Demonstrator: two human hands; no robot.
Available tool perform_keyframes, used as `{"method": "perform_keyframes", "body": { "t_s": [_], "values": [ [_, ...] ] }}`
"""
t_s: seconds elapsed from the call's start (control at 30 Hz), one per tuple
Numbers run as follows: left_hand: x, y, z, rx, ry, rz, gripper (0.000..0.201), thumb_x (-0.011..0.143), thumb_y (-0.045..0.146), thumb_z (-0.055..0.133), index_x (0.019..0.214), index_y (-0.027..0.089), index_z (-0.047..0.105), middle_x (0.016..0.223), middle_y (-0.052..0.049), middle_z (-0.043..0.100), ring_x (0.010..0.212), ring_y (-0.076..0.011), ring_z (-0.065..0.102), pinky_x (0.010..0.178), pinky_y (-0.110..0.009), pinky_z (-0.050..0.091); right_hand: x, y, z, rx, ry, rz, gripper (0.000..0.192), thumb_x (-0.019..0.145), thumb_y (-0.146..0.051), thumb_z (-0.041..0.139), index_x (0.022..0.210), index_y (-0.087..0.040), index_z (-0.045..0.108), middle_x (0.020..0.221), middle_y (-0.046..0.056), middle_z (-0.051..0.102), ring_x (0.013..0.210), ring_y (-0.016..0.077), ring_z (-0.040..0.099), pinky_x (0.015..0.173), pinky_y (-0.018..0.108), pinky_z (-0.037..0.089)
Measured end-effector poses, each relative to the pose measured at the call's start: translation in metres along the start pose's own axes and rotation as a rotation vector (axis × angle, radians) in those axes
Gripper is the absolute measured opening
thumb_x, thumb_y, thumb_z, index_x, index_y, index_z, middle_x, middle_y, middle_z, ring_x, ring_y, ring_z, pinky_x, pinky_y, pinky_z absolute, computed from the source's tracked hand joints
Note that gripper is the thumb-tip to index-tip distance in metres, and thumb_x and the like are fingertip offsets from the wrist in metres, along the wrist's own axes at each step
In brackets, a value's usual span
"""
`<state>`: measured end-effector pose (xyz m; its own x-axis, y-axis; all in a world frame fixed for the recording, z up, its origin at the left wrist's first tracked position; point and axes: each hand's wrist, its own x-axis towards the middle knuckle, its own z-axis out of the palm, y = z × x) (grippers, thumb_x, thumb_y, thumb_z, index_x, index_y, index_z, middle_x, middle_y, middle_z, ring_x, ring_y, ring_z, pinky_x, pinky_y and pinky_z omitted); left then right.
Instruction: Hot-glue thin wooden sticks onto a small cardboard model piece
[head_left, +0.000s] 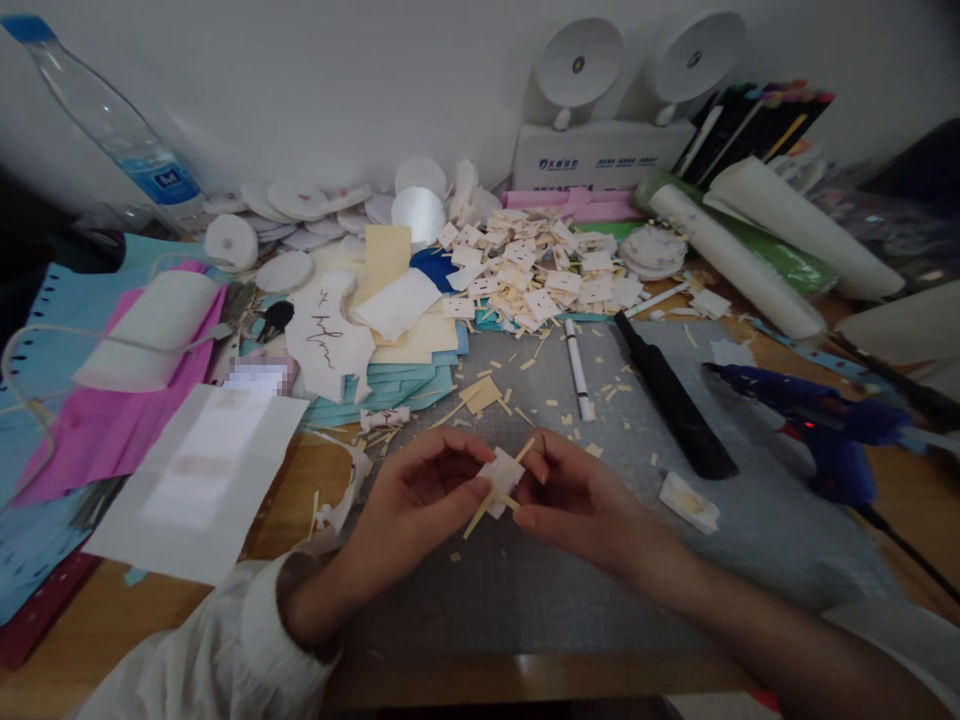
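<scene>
Above the grey cutting mat [570, 590], my left hand [427, 490] pinches a small white paper piece [495, 482] between thumb and fingers. Thin pale-yellow paper strips [478, 512] lie across this piece. My right hand [577, 495] is closed at its right side, with thumb and fingertips at the ends of the strips. Just beyond the hands, a square of yellow paper [480, 394] and several strip scraps are scattered on the mat. A large pile of small white paper pieces with yellow strips [532, 265] sits farther back.
A blue glue gun [817, 420] with a lit red light rests at right. A black-handled cutter [675, 400] and a white pen [577, 370] lie on the mat. Colored paper sheets [382, 385] and a phone [259, 376] are at left. A water bottle [112, 120] stands behind.
</scene>
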<state>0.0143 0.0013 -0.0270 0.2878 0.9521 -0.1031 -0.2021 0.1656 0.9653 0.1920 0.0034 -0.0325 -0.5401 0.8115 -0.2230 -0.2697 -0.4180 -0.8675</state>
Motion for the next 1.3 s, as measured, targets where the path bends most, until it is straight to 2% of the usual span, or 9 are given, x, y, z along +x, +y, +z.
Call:
{"method": "perform_keyframes", "body": {
  "t_s": [0.23, 0.9, 1.07, 1.2, 1.3],
  "values": [
    [-0.001, -0.001, -0.001, -0.007, 0.014, 0.007, 0.013, 0.078, 0.011, 0.068, 0.09, 0.017, 0.067, 0.086, -0.001, 0.065, 0.079, -0.0093, 0.062, 0.072, -0.017, 0.051, 0.001, 0.0, -0.001, 0.015, 0.003, -0.032, 0.033, 0.077, -0.022, 0.071, 0.073, -0.019, 0.038, 0.071, -0.006, 0.044, 0.063, 0.0065, 0.036, 0.056, 0.02, 0.028],
    [-0.001, 0.001, 0.003, 0.037, -0.002, 0.025, 0.015, 0.076, 0.012, 0.07, 0.09, 0.017, 0.065, 0.085, -0.002, 0.065, 0.078, -0.0124, 0.062, 0.068, -0.021, 0.052, 0.002, -0.003, 0.002, -0.169, 0.147, -0.019, 0.037, 0.071, -0.033, 0.072, 0.069, -0.021, 0.036, 0.065, -0.007, 0.038, 0.058, 0.0081, 0.034, 0.053, 0.021, 0.029],
    [0.0, 0.003, 0.004, 0.03, 0.0, 0.028, 0.013, 0.076, 0.012, 0.07, 0.088, 0.016, 0.066, 0.085, -0.003, 0.066, 0.077, -0.0128, 0.062, 0.068, -0.021, 0.052, 0.004, 0.0, -0.003, -0.141, 0.115, -0.019, 0.034, 0.071, -0.028, 0.072, 0.072, -0.021, 0.039, 0.068, -0.007, 0.041, 0.059, 0.0073, 0.037, 0.054, 0.02, 0.032],
    [0.0, 0.002, 0.001, 0.01, 0.018, 0.011, 0.012, 0.077, 0.012, 0.07, 0.088, 0.016, 0.066, 0.086, -0.002, 0.066, 0.079, -0.0115, 0.063, 0.074, -0.02, 0.052, 0.0, -0.016, -0.011, -0.141, -0.005, 0.077, 0.023, 0.082, -0.038, 0.061, 0.085, -0.02, 0.048, 0.081, 0.0, 0.055, 0.073, 0.0123, 0.053, 0.068, 0.028, 0.044],
    [0.0, -0.001, -0.002, 0.006, 0.05, -0.014, 0.014, 0.077, 0.016, 0.071, 0.09, 0.016, 0.064, 0.088, -0.002, 0.065, 0.081, -0.0112, 0.062, 0.074, -0.02, 0.051, -0.018, -0.041, -0.019, -0.359, 0.061, 0.097, 0.023, 0.091, -0.042, 0.048, 0.094, -0.02, 0.053, 0.088, 0.004, 0.061, 0.078, 0.0161, 0.059, 0.075, 0.034, 0.047]
  ]
}}
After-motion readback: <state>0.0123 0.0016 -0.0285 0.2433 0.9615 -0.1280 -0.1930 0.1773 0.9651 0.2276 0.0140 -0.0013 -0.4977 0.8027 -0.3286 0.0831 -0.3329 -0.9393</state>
